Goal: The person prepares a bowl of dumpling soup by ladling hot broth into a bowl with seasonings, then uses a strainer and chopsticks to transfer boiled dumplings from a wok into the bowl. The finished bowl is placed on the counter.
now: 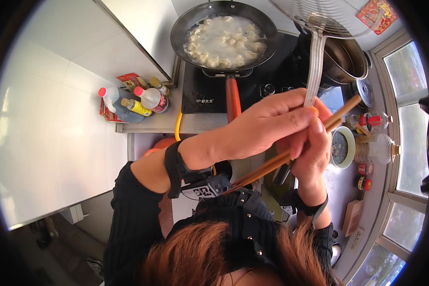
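Note:
My left hand (279,121) crosses in front of my body and grips the metal handle of a wire skimmer (315,64). The skimmer's wide wire basket is raised at the upper right, above a dark metal pot (354,68). Close against it, my right hand (312,157) holds a pair of wooden chopsticks (262,168), slanting down to the left. A dark handle end (282,174) shows below both hands; overlapping fingers hide how it is held. Beyond them, a black wok (178,39) sits on the stove, with many pale dumplings (232,41) in cloudy, steaming water.
The wok's reddish handle (232,96) points toward me over the black gas stove (207,89). Bottles (152,98) stand left of it. At right are a bowl (350,148) of dark liquid, a plastic bottle (373,148), small jars (364,183) and a wooden board (352,216) by the window.

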Tool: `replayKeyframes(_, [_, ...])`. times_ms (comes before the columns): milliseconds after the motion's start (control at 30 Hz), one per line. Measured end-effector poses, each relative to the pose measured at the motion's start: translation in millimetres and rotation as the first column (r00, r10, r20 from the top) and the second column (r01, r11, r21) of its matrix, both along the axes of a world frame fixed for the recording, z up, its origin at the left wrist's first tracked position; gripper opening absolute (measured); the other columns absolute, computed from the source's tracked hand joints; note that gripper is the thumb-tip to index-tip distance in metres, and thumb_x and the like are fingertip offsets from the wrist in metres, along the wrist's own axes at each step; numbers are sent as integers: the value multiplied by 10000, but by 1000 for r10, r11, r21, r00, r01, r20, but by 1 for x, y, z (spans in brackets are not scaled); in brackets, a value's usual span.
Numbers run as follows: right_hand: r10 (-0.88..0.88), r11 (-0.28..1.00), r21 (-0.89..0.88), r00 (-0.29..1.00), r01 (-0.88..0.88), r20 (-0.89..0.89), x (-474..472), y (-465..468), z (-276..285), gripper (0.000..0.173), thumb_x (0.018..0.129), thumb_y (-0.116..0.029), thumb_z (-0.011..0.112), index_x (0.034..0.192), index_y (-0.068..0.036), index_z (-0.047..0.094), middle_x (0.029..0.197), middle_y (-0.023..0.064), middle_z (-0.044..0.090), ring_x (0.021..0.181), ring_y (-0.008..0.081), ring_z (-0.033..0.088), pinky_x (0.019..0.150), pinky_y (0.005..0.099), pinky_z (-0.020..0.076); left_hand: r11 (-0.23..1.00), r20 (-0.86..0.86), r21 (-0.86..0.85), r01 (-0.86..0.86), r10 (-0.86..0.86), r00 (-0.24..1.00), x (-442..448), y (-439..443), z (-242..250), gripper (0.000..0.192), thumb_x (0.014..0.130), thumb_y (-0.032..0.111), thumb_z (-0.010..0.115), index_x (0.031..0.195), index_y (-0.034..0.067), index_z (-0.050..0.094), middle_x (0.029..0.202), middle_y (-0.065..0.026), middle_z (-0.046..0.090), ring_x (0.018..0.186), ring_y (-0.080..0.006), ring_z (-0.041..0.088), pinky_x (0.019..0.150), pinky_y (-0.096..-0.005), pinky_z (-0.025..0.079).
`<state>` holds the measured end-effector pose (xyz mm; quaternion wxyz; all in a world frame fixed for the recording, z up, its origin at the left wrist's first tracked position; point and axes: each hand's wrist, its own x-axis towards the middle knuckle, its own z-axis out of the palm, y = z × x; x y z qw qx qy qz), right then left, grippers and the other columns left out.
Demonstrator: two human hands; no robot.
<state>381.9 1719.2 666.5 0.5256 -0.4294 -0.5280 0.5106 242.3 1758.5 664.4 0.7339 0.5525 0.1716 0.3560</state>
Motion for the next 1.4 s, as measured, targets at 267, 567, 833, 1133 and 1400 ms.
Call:
replayKeyframes(267, [16, 983, 181, 988, 13, -155, 4, 57, -41, 523, 1052, -353, 338, 756, -9, 597, 918, 116, 571, 680, 131, 563, 614, 235, 470, 790, -124, 224, -571, 604, 787, -75, 47, -19, 340, 1065, 291, 291, 917, 42, 468, 761, -155, 632, 637, -197, 627, 651, -298, 565])
replayKeyframes(567, [-432, 902, -229, 741, 367, -515, 93, 82, -52, 221, 995, -253, 567, 1000, -34, 597, 931, 110, 656, 863, 208, 706, 762, 254, 600, 830, -808, -88, -551, 264, 527, -177, 53, -7, 178, 963, 116, 335, 917, 10, 470, 505, -48, 451, 345, -131, 426, 369, -268, 398])
replayKeyframes(833, [-446, 895, -121, 851, 429, -277, 55, 116, -80, 100, 924, -87, 659, 958, -2, 617, 915, 134, 689, 872, 229, 717, 778, 264, 601, 930, -931, -89, -357, 49, 362, -162, 84, -11, 162, 941, 102, 367, 931, -19, 473, 512, -70, 479, 353, -151, 461, 379, -300, 414])
replayKeyframes(1133, [-424, 906, 28, 903, 423, 66, 17, 145, -81, 191, 902, -38, 670, 1077, 32, 695, 951, 113, 702, 833, 173, 705, 749, 259, 604, 894, -851, -341, -292, -161, 500, -161, 120, -9, 163, 939, 110, 370, 933, -17, 473, 528, -55, 480, 355, -146, 463, 380, -288, 423])
replayKeyframes(1400, [-363, 932, 21, 928, 362, 85, -1, 159, -91, 169, 917, -44, 652, 1069, 8, 704, 936, 82, 710, 831, 143, 704, 729, 227, 588, 806, -594, -526, -272, -119, 796, -181, 121, -40, 189, 978, 130, 356, 915, -1, 476, 501, -19, 446, 327, -108, 423, 377, -253, 420])
